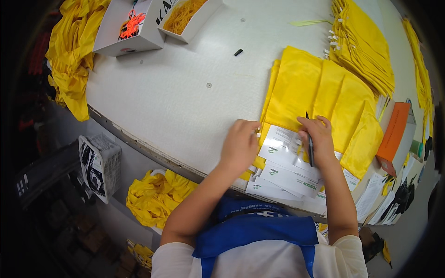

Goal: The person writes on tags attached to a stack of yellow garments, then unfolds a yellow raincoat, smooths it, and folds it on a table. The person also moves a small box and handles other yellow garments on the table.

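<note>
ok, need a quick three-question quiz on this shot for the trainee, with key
1. Which hand holds the black pen?
2. True or false: the small black cap is fitted on the pen.
3. The folded fabric beside the left hand is: (a) green (b) yellow (c) blue

Key:
1. The right hand.
2. False; it lies on the white tabletop.
3. b
</note>
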`<control>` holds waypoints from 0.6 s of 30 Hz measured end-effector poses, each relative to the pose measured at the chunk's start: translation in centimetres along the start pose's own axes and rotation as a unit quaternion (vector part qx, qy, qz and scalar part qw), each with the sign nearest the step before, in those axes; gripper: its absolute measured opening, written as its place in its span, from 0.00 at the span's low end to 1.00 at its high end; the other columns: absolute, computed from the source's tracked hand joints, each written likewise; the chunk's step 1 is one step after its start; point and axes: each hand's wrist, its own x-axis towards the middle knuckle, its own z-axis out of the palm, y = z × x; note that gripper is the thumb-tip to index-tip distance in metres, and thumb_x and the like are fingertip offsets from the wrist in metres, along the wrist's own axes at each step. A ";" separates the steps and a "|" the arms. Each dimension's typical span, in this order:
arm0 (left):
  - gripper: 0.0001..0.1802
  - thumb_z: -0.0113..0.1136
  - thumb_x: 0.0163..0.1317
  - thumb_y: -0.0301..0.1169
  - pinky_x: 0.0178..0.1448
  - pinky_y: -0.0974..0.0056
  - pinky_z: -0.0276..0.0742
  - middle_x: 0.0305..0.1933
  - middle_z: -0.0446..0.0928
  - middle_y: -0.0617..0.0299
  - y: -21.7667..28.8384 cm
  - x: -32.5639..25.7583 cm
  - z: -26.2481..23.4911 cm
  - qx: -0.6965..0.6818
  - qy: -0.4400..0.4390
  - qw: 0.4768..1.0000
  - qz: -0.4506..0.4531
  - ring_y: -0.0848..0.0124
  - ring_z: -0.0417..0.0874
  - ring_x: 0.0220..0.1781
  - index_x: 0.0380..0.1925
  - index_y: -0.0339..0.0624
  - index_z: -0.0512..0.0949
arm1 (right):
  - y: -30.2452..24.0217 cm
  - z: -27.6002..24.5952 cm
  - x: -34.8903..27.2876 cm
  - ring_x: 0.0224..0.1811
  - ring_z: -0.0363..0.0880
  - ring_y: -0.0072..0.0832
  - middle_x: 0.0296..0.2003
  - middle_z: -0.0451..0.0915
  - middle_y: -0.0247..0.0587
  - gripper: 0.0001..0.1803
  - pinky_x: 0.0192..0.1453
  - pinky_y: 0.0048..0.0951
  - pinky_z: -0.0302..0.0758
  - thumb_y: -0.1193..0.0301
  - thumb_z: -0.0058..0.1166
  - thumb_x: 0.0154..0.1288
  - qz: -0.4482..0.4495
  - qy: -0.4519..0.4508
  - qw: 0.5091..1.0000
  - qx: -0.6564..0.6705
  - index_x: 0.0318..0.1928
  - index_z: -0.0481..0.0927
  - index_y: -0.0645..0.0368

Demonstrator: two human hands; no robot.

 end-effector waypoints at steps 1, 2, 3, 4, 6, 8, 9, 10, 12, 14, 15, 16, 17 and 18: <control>0.14 0.53 0.58 0.20 0.40 0.65 0.77 0.43 0.76 0.52 -0.4 -0.2 -0.7 -0.018 -0.009 0.999 -0.037 0.66 0.79 0.36 0.45 0.37 0.77 | 0.0 -0.1 -0.3 0.40 0.77 0.33 0.32 0.79 0.37 0.16 0.62 0.38 0.62 0.71 0.58 0.58 0.000 0.016 1.000 -0.003 0.49 0.78 0.54; 0.13 0.54 0.59 0.20 0.39 0.67 0.77 0.42 0.77 0.54 -0.5 -0.3 -1.2 -0.035 -0.019 0.997 -0.073 0.68 0.79 0.35 0.44 0.37 0.77 | -0.2 0.0 -0.4 0.39 0.77 0.34 0.32 0.79 0.38 0.17 0.61 0.38 0.63 0.71 0.59 0.57 -0.005 0.039 0.999 0.009 0.49 0.78 0.55; 0.12 0.55 0.59 0.21 0.39 0.68 0.77 0.40 0.78 0.55 -0.5 -0.3 -1.1 -0.051 -0.030 0.994 -0.088 0.69 0.80 0.35 0.43 0.37 0.77 | -0.6 0.1 -0.4 0.39 0.76 0.35 0.32 0.79 0.38 0.17 0.60 0.37 0.64 0.71 0.60 0.56 -0.011 0.064 0.998 0.020 0.48 0.78 0.55; 0.10 0.55 0.59 0.21 0.39 0.68 0.76 0.37 0.79 0.56 -0.5 -0.2 -0.8 -0.067 -0.041 0.992 -0.103 0.70 0.80 0.34 0.42 0.36 0.78 | -1.1 0.3 -0.4 0.38 0.76 0.36 0.32 0.79 0.38 0.17 0.59 0.36 0.65 0.71 0.61 0.55 -0.017 0.088 0.996 0.031 0.48 0.79 0.55; 0.08 0.57 0.60 0.23 0.39 0.69 0.76 0.33 0.80 0.58 -0.7 0.0 -0.3 -0.078 -0.058 0.988 -0.122 0.72 0.80 0.33 0.39 0.35 0.78 | -2.8 1.9 -0.4 0.36 0.77 0.28 0.31 0.79 0.38 0.13 0.49 0.28 0.72 0.73 0.62 0.56 0.070 0.084 0.974 0.198 0.43 0.79 0.58; 0.06 0.58 0.60 0.24 0.38 0.70 0.76 0.30 0.80 0.60 -1.0 0.3 0.2 -0.069 -0.069 0.987 -0.131 0.75 0.80 0.31 0.37 0.34 0.78 | -4.8 3.4 0.0 0.34 0.77 0.22 0.30 0.80 0.37 0.10 0.42 0.24 0.74 0.74 0.62 0.57 0.154 0.072 0.922 0.348 0.40 0.78 0.59; 0.06 0.58 0.61 0.25 0.38 0.70 0.76 0.29 0.80 0.60 -1.6 0.3 0.4 -0.094 -0.068 0.984 -0.139 0.75 0.79 0.30 0.36 0.34 0.78 | -5.2 4.0 0.1 0.34 0.77 0.21 0.30 0.80 0.36 0.09 0.40 0.23 0.74 0.74 0.61 0.57 0.169 0.051 0.915 0.362 0.38 0.78 0.59; 0.06 0.58 0.61 0.25 0.37 0.70 0.75 0.28 0.80 0.61 -2.3 0.3 0.6 -0.119 -0.066 0.980 -0.147 0.76 0.79 0.29 0.35 0.33 0.78 | -5.5 4.5 0.3 0.33 0.77 0.19 0.29 0.80 0.36 0.08 0.39 0.21 0.74 0.74 0.61 0.57 0.184 0.030 0.907 0.376 0.37 0.77 0.60; 0.06 0.57 0.62 0.26 0.36 0.71 0.74 0.27 0.79 0.61 -2.6 0.4 0.5 -0.140 -0.068 0.975 -0.157 0.78 0.77 0.28 0.35 0.33 0.79 | -5.8 5.2 0.5 0.31 0.77 0.18 0.28 0.79 0.35 0.07 0.36 0.20 0.74 0.74 0.61 0.57 0.193 0.010 0.904 0.380 0.35 0.76 0.60; 0.07 0.57 0.62 0.27 0.34 0.71 0.73 0.27 0.79 0.62 -2.2 0.6 0.1 -0.134 -0.075 0.975 -0.160 0.79 0.76 0.28 0.34 0.33 0.78 | -6.0 5.7 0.8 0.29 0.77 0.19 0.28 0.79 0.35 0.08 0.35 0.21 0.74 0.73 0.62 0.56 0.181 0.011 0.915 0.360 0.34 0.76 0.60; 0.07 0.56 0.62 0.27 0.34 0.71 0.73 0.27 0.79 0.62 -2.3 0.6 0.1 -0.137 -0.074 0.975 -0.161 0.78 0.76 0.28 0.34 0.33 0.79 | -6.0 5.9 0.9 0.29 0.77 0.21 0.27 0.79 0.36 0.08 0.35 0.22 0.74 0.73 0.63 0.56 0.187 0.008 0.914 0.360 0.34 0.76 0.60; 0.07 0.56 0.62 0.27 0.34 0.71 0.72 0.27 0.79 0.62 -2.3 0.6 0.1 -0.140 -0.074 0.974 -0.162 0.78 0.76 0.28 0.34 0.33 0.79 | -6.0 6.0 1.0 0.29 0.77 0.23 0.27 0.79 0.37 0.09 0.35 0.23 0.74 0.73 0.63 0.55 0.178 0.007 0.920 0.348 0.33 0.76 0.60; 0.07 0.56 0.63 0.27 0.33 0.71 0.72 0.27 0.79 0.62 -2.3 0.6 0.1 -0.143 -0.073 0.974 -0.162 0.78 0.76 0.28 0.34 0.33 0.79 | -5.9 6.1 1.1 0.29 0.77 0.24 0.27 0.79 0.38 0.09 0.35 0.24 0.74 0.73 0.63 0.55 0.168 0.007 0.927 0.336 0.33 0.76 0.60; 0.07 0.56 0.63 0.27 0.33 0.71 0.72 0.27 0.79 0.62 -2.3 0.6 0.1 -0.144 -0.075 0.973 -0.166 0.78 0.76 0.28 0.34 0.33 0.79 | -5.9 6.1 1.2 0.29 0.77 0.25 0.27 0.79 0.39 0.09 0.35 0.25 0.74 0.73 0.63 0.55 0.159 0.006 0.933 0.324 0.33 0.76 0.60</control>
